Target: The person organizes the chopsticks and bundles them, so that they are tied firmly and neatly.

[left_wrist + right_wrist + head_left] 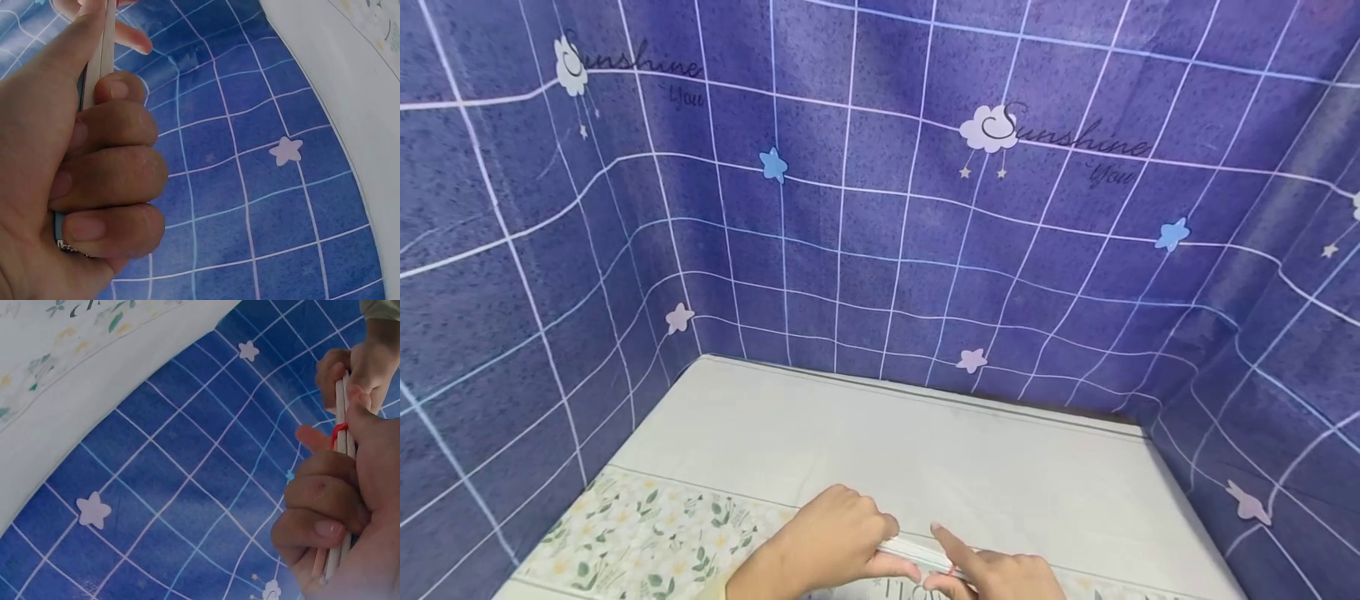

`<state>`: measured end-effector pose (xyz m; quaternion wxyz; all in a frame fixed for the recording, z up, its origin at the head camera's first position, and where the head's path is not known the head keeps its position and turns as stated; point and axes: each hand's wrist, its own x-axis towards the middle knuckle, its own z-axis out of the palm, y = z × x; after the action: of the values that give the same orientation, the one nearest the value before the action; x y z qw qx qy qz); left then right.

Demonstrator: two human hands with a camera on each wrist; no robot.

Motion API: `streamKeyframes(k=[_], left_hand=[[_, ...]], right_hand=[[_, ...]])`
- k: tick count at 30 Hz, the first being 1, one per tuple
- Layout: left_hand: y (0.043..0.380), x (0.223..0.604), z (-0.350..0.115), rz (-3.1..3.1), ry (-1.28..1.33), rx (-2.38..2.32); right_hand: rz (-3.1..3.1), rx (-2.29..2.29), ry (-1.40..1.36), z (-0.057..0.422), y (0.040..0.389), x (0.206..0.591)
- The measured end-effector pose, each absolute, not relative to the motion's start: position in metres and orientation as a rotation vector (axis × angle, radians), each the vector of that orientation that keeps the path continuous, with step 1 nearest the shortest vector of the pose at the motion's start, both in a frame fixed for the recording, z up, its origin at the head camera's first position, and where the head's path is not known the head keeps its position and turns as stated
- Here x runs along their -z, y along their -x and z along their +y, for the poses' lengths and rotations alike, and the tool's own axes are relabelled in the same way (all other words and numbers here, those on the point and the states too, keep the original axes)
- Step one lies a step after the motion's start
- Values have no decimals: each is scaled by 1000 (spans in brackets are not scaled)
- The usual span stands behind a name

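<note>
A bundle of thin pale sticks (917, 548) spans the gap between both hands, low in the head view. My left hand (827, 537) grips one end; in the left wrist view its fingers (115, 175) curl round it. Below them a bit of blue edge (59, 226) and a short metal chain (75, 249) show. The other end is gripped by my right hand (1003, 573), index finger extended along it. A red band (339, 429) wraps the sticks near the right thumb in the right wrist view. The palms hide much of the bundle.
Beneath the hands lies a white table top (850, 425) with a floral-printed strip (647, 533). Blue grid-patterned curtains (880, 208) with stars and clouds enclose its back and both sides.
</note>
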<state>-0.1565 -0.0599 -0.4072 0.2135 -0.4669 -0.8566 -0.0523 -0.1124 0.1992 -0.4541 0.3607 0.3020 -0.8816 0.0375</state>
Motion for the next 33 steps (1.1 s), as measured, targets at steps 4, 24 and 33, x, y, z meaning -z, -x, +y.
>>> streamKeyframes(k=[4, 24, 33], left_hand=[[158, 410, -61, -2388, 1302, 195], [154, 399, -56, -2407, 1300, 158], [149, 404, -53, -2432, 1320, 158]], right_hand=[[-2274, -83, -767, 199, 110, 450], [-2212, -233, -1004, 213, 116, 448], [-2324, -184, -928, 209, 113, 450]])
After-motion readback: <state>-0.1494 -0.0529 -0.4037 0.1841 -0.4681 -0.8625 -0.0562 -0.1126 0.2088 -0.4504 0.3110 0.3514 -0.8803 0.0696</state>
